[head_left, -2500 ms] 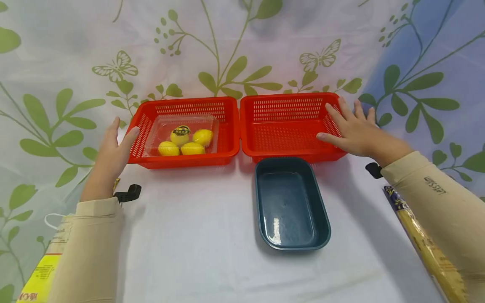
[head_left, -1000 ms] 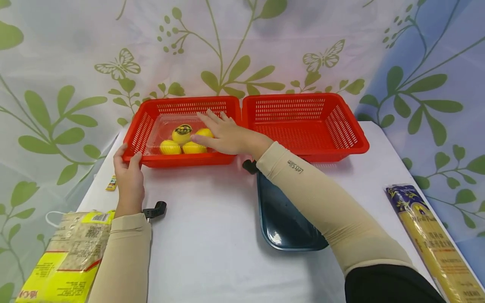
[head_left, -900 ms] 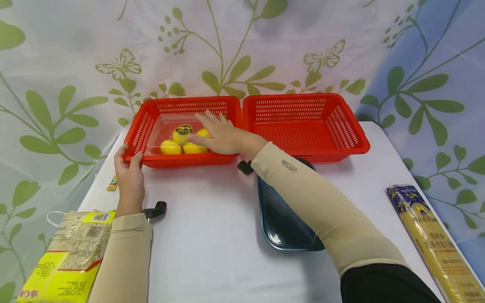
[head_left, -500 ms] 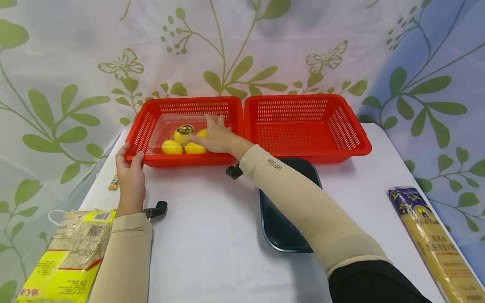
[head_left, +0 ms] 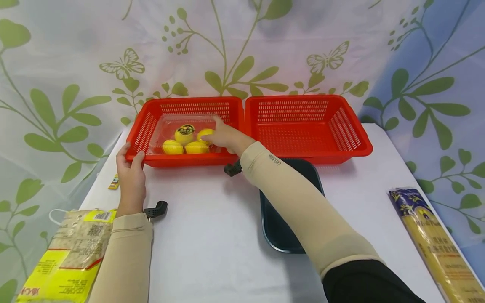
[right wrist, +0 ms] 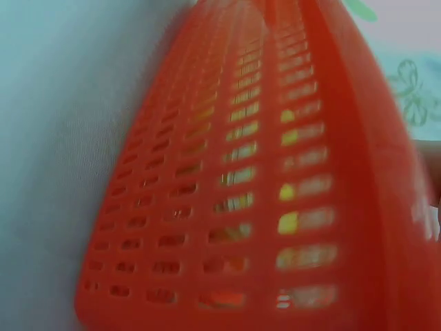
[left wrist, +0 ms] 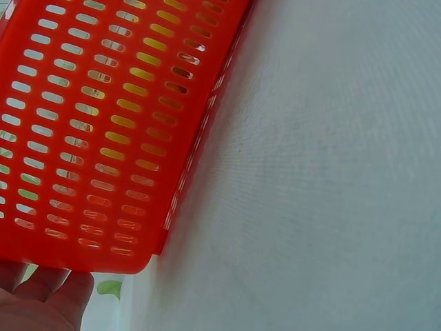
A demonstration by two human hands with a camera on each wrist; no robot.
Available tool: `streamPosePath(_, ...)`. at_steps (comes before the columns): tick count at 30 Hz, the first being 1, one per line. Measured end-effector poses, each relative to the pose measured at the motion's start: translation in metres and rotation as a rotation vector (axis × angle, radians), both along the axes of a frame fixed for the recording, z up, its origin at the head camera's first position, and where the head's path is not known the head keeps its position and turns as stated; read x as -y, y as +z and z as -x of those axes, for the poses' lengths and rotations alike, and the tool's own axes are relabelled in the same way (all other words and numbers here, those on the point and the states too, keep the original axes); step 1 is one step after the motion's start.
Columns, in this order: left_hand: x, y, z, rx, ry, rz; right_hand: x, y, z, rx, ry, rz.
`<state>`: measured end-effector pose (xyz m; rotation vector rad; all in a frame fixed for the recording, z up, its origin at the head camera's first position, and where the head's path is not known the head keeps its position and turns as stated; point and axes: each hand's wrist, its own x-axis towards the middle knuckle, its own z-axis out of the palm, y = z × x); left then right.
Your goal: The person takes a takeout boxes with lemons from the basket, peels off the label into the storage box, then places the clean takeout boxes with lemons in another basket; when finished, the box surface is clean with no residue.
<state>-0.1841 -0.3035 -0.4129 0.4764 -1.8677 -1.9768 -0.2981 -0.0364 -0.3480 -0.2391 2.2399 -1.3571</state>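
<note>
A clear plastic box (head_left: 172,126) of yellow fruits, likely lemons, with a dark round label on its lid, lies inside the left red basket (head_left: 178,160). My right hand (head_left: 229,136) reaches into that basket and grips the box's right end, the thumb over the lid; the other fingertips are hidden. With my left hand (head_left: 130,176) I hold the basket's front left corner, thumb in front and fingers along the left side. The left wrist view has the fingers (left wrist: 69,289) at the slotted basket's corner. Through the slots in the right wrist view, yellow shows inside the basket wall (right wrist: 207,172).
An empty red basket (head_left: 303,158) stands to the right, touching or nearly touching the first. A dark blue-green tub (head_left: 276,219) sits before it, partly under my right sleeve. A spaghetti pack (head_left: 435,240) lies right, a yellow-beige bag (head_left: 72,252) and small sachet (head_left: 114,182) left.
My right hand has come from the right basket to the box in the left one, its fingers lowering over the box's right end. My left hand has taken hold of the left basket's corner.
</note>
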Motion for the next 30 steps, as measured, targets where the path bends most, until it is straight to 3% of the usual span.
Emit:
streamPosePath(8,0.001,0.0,0.0,-0.001,0.008,0.001,-0.004,0.004,0.011,0.18,-0.034,0.165)
streamPosePath(15,0.002,-0.003,0.001,-0.001,-0.003,-0.001,-0.006,0.003,0.013,0.274,-0.084,0.278)
streamPosePath(22,0.003,-0.004,-0.001,0.004,-0.002,0.003,-0.005,0.004,0.01,0.284,-0.117,0.337)
streamPosePath(30,-0.001,0.003,-0.002,0.001,-0.005,-0.009,-0.005,0.002,0.01,0.264,-0.147,0.324)
